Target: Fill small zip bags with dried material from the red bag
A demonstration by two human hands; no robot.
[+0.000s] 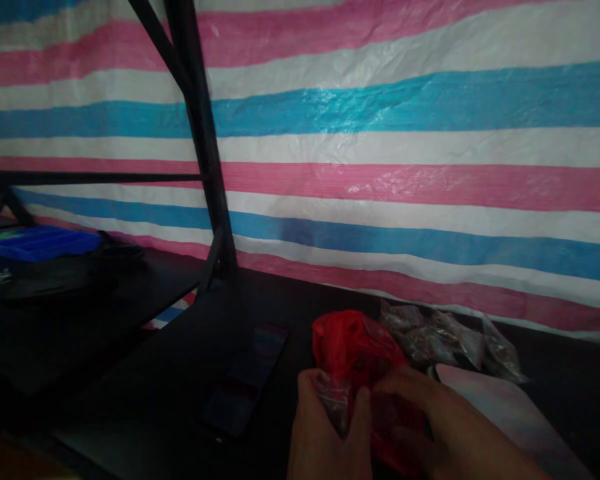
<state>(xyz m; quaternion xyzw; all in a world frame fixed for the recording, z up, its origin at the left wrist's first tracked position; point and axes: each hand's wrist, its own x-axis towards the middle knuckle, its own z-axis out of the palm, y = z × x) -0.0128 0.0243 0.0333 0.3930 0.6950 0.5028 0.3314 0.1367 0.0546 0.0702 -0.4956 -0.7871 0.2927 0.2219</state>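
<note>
A red plastic bag (350, 337) sits bunched up on the black table in front of me. Between the thumb and fingers of my left hand (325, 427) is a small transparent plastic bag (334, 399), held against the near side of the red bag. What is inside the small bag is too dark to make out. My right hand (440, 413) comes in from the right with bent fingers closed on the red bag; its fingertips are partly lost in the dark folds.
Several small transparent bags with dark contents (430, 340) lie behind the red bag. A pale rounded board (505, 413) is at right, a dark phone (247, 380) at left. Further left are a metal frame post (203, 133) and a blue tray (45, 243). Striped sheeting (405, 180) hangs behind.
</note>
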